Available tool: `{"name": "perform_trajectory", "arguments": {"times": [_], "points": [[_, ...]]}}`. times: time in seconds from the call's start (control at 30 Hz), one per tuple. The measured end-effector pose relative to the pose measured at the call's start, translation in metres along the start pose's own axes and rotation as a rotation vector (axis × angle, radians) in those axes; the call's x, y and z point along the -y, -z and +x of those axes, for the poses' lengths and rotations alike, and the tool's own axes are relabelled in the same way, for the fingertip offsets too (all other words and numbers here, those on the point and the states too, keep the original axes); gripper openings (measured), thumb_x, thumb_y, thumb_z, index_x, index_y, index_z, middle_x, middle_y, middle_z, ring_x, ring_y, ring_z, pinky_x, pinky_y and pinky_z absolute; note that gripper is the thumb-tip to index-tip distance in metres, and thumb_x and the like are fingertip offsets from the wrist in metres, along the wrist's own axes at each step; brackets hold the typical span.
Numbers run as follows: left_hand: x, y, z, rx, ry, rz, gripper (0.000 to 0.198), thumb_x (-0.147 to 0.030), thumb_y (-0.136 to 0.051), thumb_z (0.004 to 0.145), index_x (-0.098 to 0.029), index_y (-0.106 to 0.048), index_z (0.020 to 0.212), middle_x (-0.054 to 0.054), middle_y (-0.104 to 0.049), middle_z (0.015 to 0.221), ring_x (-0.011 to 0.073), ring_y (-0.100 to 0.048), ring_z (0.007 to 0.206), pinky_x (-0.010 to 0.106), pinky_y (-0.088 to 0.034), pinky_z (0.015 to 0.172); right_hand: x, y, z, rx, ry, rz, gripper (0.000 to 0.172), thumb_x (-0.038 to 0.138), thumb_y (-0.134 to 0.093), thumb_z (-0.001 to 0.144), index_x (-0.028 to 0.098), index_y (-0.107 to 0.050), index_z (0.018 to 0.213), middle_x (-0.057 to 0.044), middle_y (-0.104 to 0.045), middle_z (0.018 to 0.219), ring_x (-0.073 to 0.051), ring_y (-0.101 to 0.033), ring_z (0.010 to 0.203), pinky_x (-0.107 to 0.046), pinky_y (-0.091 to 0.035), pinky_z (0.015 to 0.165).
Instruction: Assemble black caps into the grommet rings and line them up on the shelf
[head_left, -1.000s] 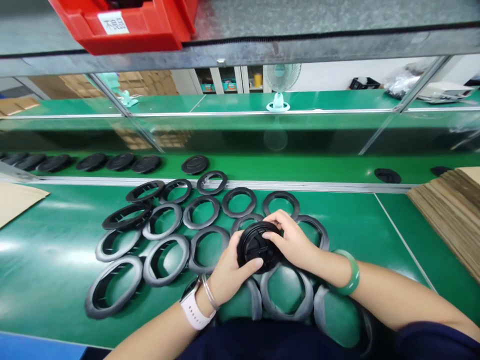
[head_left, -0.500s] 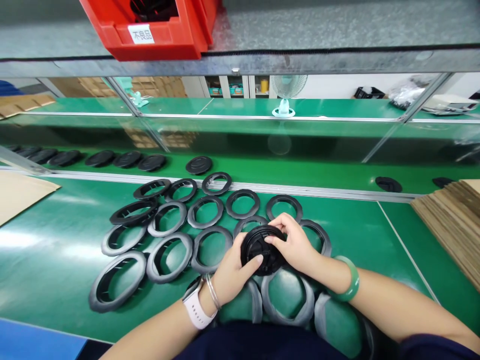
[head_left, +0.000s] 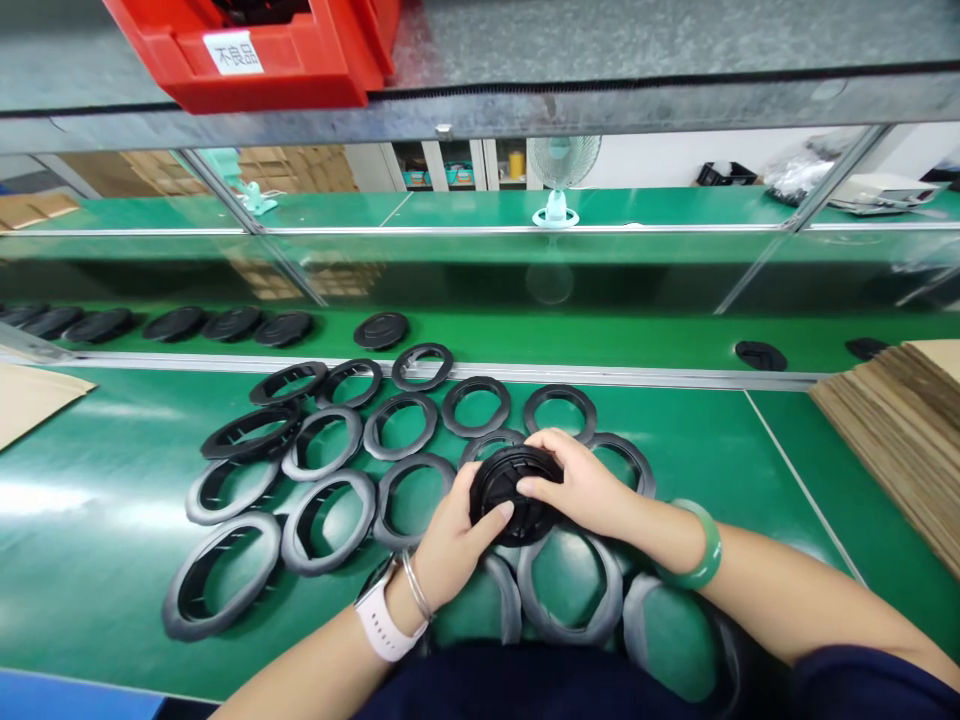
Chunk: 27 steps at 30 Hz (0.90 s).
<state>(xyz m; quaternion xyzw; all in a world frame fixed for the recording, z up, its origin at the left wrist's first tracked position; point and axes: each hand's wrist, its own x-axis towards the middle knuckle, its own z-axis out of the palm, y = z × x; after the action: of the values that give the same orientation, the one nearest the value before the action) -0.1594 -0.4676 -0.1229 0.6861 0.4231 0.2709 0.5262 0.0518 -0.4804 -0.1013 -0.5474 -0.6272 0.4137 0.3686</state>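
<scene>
A round black plastic part [head_left: 514, 497] with a ribbed, recessed face is held between both hands above the green table. My left hand [head_left: 457, 535] grips its left edge, thumb lying across the face. At the upper right edge, my right hand [head_left: 574, 485] is closed on the same part, with its thumb on the face and fingers curled over the rim. Underneath and around the hands lie several loose black-grey rings, among them one ring [head_left: 529, 618] just below the part and another ring [head_left: 386, 515] left of my left hand.
Behind the green table [head_left: 112, 600] runs a green belt [head_left: 480, 345] carrying several black discs [head_left: 381, 331]. A red bin [head_left: 277, 75] sits on the metal shelf overhead. Stacked cardboard [head_left: 892, 440] stands at the right, with a cardboard sheet [head_left: 37, 400] at the left.
The view has shifted slightly. Both hands keep hold of the round part; my right thumb has slid a little over its face. Discs on the belt appear a little further left.
</scene>
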Motion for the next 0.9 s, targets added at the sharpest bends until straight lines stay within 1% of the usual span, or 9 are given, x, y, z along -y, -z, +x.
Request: {"name": "perform_trajectory", "arguments": {"times": [0.07,0.13,0.33,0.5,0.67,0.77,0.83,0.87,0.9], "points": [[0.001,0.001,0.0,-0.002,-0.002,-0.017,0.039,-0.041,-0.06,0.092,-0.022,-0.047,0.124,0.004,-0.064,0.116,0.0221,-0.061,0.108,0.035,-0.047,0.095,0.005,0.004,-0.001,0.097,-0.026,0.048,0.037,0.023,-0.077,0.077,0.021,-0.058,0.108,-0.001,-0.064,0.104,-0.02,-0.059,0.096,-0.034,-0.046,0.085],[0.001,0.001,0.0,-0.002,-0.004,-0.019,0.039,-0.04,-0.06,0.091,-0.022,-0.048,0.124,0.004,-0.064,0.115,0.0218,-0.06,0.107,0.034,-0.047,0.095,0.007,0.006,-0.002,0.13,-0.064,0.067,0.04,0.018,-0.077,0.075,0.021,-0.058,0.11,0.0,-0.066,0.104,-0.019,-0.061,0.095,-0.033,-0.047,0.084],[-0.002,-0.002,-0.004,-0.003,-0.015,0.014,0.037,-0.04,-0.059,0.092,-0.023,-0.048,0.123,0.003,-0.063,0.114,0.0202,-0.059,0.106,0.033,-0.047,0.095,0.007,0.002,-0.004,0.112,-0.064,-0.015,0.042,0.009,-0.075,0.073,0.023,-0.058,0.11,0.001,-0.068,0.103,-0.02,-0.062,0.097,-0.034,-0.047,0.084],[-0.003,-0.003,-0.005,-0.005,-0.027,0.049,0.035,-0.039,-0.058,0.093,-0.023,-0.049,0.123,0.003,-0.063,0.113,0.0207,-0.06,0.106,0.034,-0.047,0.095,0.007,-0.001,-0.007,0.086,-0.04,-0.056,0.04,0.009,-0.074,0.074,0.022,-0.057,0.108,0.0,-0.068,0.101,-0.021,-0.063,0.095,-0.035,-0.047,0.083],[-0.003,-0.003,-0.003,0.004,-0.011,0.064,0.038,-0.041,-0.058,0.093,-0.022,-0.048,0.124,0.005,-0.064,0.116,0.0219,-0.061,0.108,0.035,-0.048,0.096,0.005,-0.001,-0.004,0.089,-0.046,-0.028,0.038,0.01,-0.074,0.073,0.022,-0.059,0.106,0.0,-0.069,0.1,-0.021,-0.063,0.094,-0.035,-0.047,0.083],[-0.008,0.008,0.0,0.047,-0.02,-0.008,0.04,-0.041,-0.051,0.096,-0.021,-0.044,0.13,0.008,-0.067,0.118,0.0224,-0.064,0.107,0.038,-0.052,0.095,-0.002,0.009,0.004,0.073,-0.05,0.106,0.037,0.019,-0.08,0.07,0.021,-0.062,0.103,0.0,-0.069,0.099,-0.022,-0.063,0.095,-0.036,-0.048,0.085],[-0.013,0.023,0.007,0.013,-0.045,-0.008,0.04,-0.038,-0.045,0.098,-0.02,-0.042,0.134,0.011,-0.067,0.121,0.022,-0.067,0.105,0.04,-0.055,0.094,-0.009,0.022,0.013,-0.013,-0.044,0.292,0.041,0.026,-0.083,0.068,0.021,-0.063,0.103,-0.001,-0.069,0.103,-0.023,-0.063,0.099,-0.038,-0.05,0.09],[-0.014,0.032,0.012,-0.03,-0.072,0.068,0.04,-0.035,-0.045,0.098,-0.02,-0.043,0.135,0.012,-0.067,0.124,0.0225,-0.067,0.107,0.041,-0.055,0.096,-0.012,0.031,0.018,-0.071,-0.05,0.403,0.043,0.029,-0.084,0.067,0.02,-0.064,0.104,-0.002,-0.069,0.105,-0.023,-0.064,0.1,-0.038,-0.05,0.092],[-0.015,0.041,0.019,-0.082,-0.112,0.2,0.041,-0.03,-0.047,0.096,-0.02,-0.045,0.136,0.012,-0.065,0.129,0.0235,-0.065,0.113,0.044,-0.053,0.1,-0.016,0.041,0.023,-0.128,-0.069,0.512,0.044,0.031,-0.085,0.068,0.02,-0.065,0.105,-0.003,-0.07,0.106,-0.023,-0.064,0.1,-0.037,-0.052,0.092]]}}
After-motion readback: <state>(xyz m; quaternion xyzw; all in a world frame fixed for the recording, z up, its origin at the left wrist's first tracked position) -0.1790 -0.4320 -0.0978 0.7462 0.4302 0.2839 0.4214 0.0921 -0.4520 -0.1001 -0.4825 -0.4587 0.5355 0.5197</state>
